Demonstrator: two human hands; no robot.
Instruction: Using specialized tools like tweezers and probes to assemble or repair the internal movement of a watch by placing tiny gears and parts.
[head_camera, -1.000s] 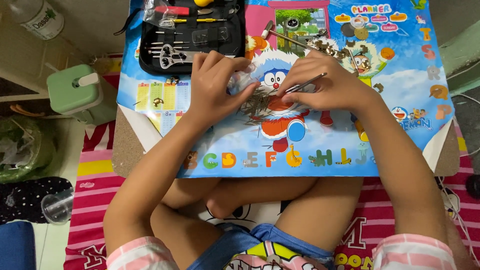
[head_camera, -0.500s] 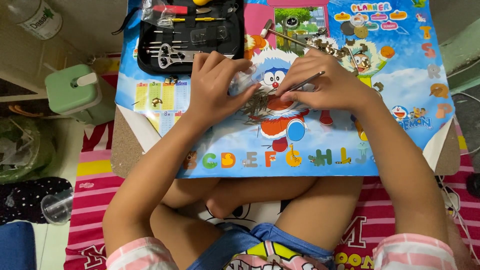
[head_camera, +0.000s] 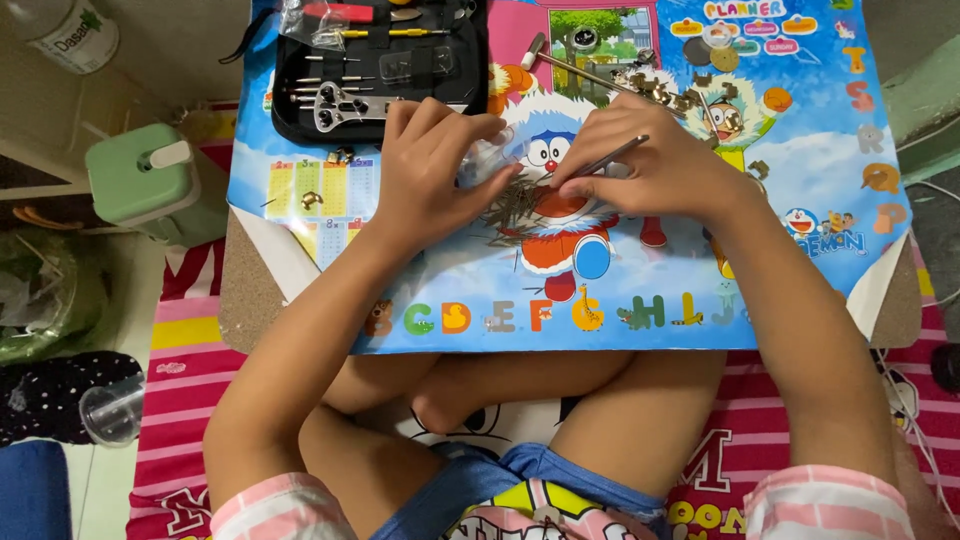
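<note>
Currently right hand (head_camera: 660, 165) is pinching one thin metal tool (head_camera: 612, 156); left hand (head_camera: 430, 170) is pressing a clear packet (head_camera: 490, 160). One black tool case (head_camera: 380, 65) is lying far left, one green container (head_camera: 150, 180) left.

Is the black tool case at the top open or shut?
Open: the black tool case lies flat, its tools showing in rows.

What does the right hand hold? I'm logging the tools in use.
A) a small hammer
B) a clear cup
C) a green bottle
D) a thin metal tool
D: the right hand pinches a thin metal tool in its grip, tip down at a heap of small metal pins.
</note>
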